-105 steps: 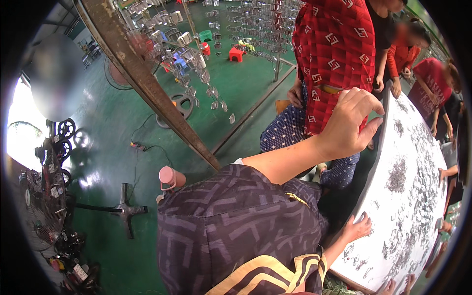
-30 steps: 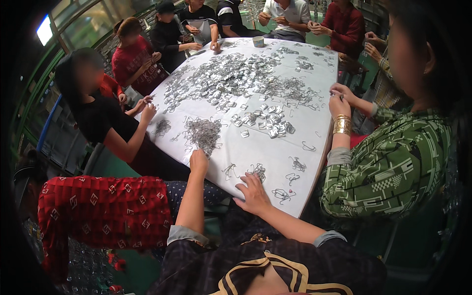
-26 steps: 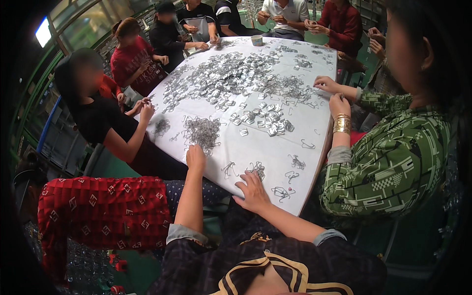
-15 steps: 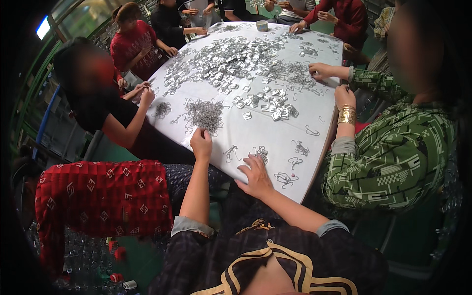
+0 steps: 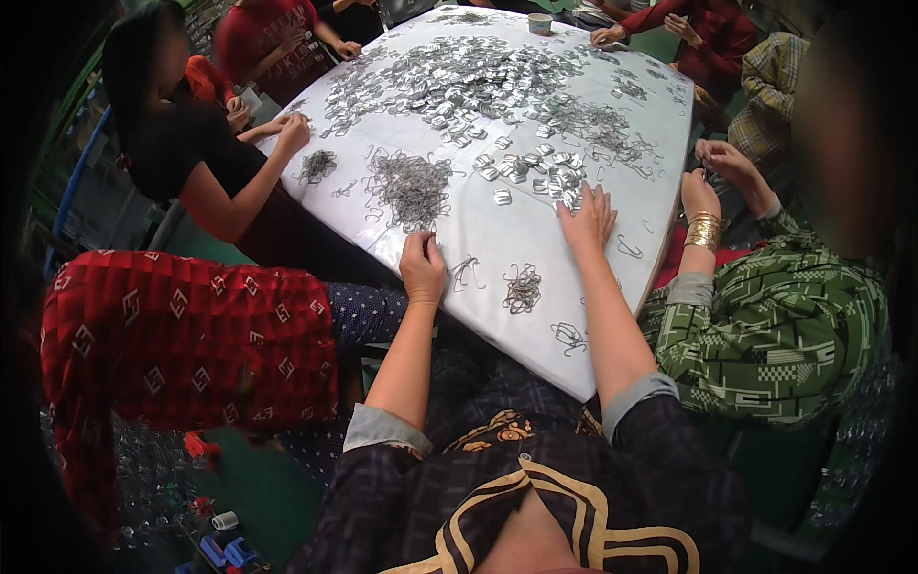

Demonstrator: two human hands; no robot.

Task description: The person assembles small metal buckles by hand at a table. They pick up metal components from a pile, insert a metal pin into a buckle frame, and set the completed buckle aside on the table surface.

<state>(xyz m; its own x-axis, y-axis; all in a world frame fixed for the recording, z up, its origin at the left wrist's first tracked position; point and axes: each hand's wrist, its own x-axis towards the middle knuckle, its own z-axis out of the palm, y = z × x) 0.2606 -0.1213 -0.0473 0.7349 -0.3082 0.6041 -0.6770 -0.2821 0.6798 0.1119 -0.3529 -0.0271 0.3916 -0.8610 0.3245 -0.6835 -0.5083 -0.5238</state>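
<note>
My left hand [image 5: 423, 266] is closed at the near edge of a dense pile of bent wire pieces [image 5: 406, 189], thumb and fingers pressed together. Whatever it may hold is too small to make out. Farther right, my right hand [image 5: 588, 222] reaches forward with its fingers stretched out, the tips at the near side of a small group of flat, shiny silver metal pieces [image 5: 542, 170]. Between my forearms lies a smaller heap of bent wires [image 5: 522, 290]. A few loose wires [image 5: 466, 273] are just right of my left hand.
A white-covered table [image 5: 488, 320] carries a big spread of silver pieces [image 5: 469, 81] and more wires [image 5: 607, 129]. A small tub [image 5: 539, 24] stands at the far edge. Co-workers sit around it: a green patterned sleeve [image 5: 755, 335] at right, a red patterned top [image 5: 191, 344] at left.
My right hand has moved forward from beside the small wire heap to the silver pieces. My left hand stays closed by the wire pile. The view has shifted somewhat.
</note>
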